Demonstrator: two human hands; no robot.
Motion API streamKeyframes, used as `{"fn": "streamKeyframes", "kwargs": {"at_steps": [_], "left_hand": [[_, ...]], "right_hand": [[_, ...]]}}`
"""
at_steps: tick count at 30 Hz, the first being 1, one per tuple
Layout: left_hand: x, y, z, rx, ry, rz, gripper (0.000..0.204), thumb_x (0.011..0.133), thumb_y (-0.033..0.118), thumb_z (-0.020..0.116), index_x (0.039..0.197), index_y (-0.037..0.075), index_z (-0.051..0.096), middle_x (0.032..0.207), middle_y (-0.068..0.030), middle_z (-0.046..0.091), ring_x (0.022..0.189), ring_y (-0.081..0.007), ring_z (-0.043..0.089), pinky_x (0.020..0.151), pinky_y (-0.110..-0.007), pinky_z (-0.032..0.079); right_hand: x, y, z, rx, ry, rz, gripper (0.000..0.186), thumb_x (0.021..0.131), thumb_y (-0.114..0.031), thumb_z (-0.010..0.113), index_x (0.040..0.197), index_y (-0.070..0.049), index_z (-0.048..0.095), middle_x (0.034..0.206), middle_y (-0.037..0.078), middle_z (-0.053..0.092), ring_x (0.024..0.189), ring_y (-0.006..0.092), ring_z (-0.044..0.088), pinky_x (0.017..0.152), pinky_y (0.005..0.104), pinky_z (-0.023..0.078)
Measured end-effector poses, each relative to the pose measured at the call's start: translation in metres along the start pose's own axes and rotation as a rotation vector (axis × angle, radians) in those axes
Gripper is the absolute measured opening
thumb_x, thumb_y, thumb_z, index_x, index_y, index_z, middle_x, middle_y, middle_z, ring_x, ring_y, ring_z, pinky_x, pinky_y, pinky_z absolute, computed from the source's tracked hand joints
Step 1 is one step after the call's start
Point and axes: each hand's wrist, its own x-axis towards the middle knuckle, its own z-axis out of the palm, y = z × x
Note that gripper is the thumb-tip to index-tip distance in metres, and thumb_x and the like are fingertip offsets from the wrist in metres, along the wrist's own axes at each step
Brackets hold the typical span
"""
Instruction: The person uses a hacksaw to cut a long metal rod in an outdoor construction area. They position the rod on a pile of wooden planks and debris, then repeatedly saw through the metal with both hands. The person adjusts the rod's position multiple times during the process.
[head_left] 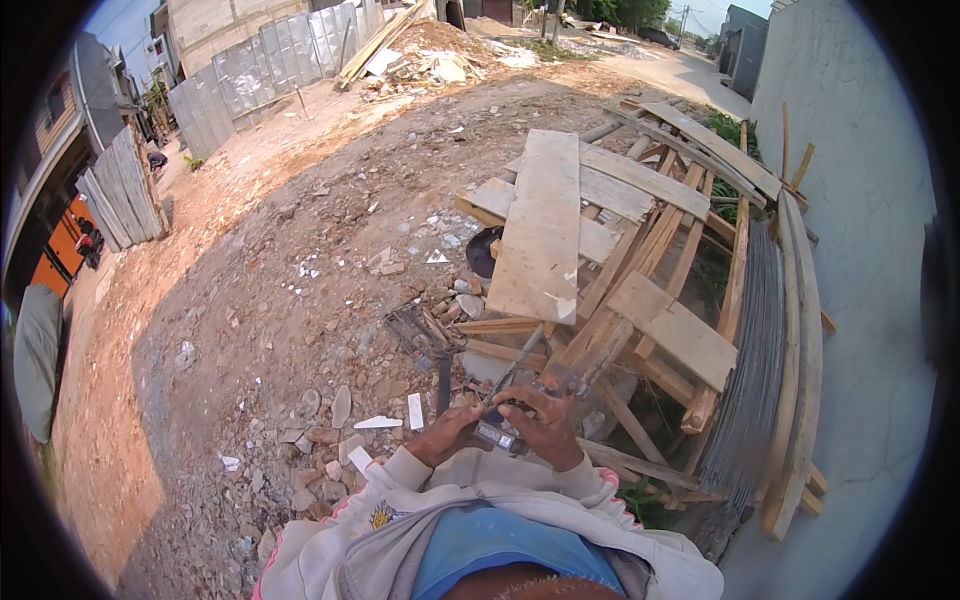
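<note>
Close in front of my body, my left hand (447, 434) and my right hand (546, 427) come together around a small silver-grey box-shaped thing (495, 436). Its exact kind does not show. The fingers of my right hand are curled in a pinch at its upper side. My left hand is closed at its left end, with its fingertips partly hidden. A thin dark rod (516, 368) slants up and away from between the hands toward a wide plank (537, 230); whether it is joined to the grey thing I cannot tell.
Stacked boards and beams (660, 240) fill the right side, beside a bundle of thin steel bars (745, 370) and a pale wall (850, 250). A dark metal frame (420, 335) lies left of the planks. Rubble and broken stones (320, 440) cover the ground; corrugated sheets (260, 70) stand far left.
</note>
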Motion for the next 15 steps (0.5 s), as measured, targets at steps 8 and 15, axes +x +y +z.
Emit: {"fn": "streamKeyframes", "kwargs": {"at_steps": [8,15], "left_hand": [[0.001,0.005,0.018,-0.181,0.089,-0.008,0.051,0.101,0.038,0.052,0.137,0.002,0.050,0.126,-0.0132,0.060,0.114,-0.0271,0.061,0.096,-0.045,0.051],[0.000,0.002,0.014,-0.390,0.043,-0.020,0.060,0.094,0.032,0.055,0.139,-0.007,0.046,0.137,-0.0196,0.055,0.128,-0.0320,0.053,0.113,-0.049,0.038]], "right_hand": [[-0.007,0.009,-0.001,-0.179,0.117,-0.111,0.018,0.091,-0.014,0.070,0.104,-0.002,0.069,0.092,0.011,0.070,0.077,0.0162,0.064,0.075,0.0304,0.050],[-0.008,0.029,-0.016,-0.415,0.281,-0.241,0.018,0.094,-0.017,0.068,0.105,-0.003,0.066,0.081,0.009,0.067,0.065,0.0156,0.061,0.063,0.0288,0.048]]}}
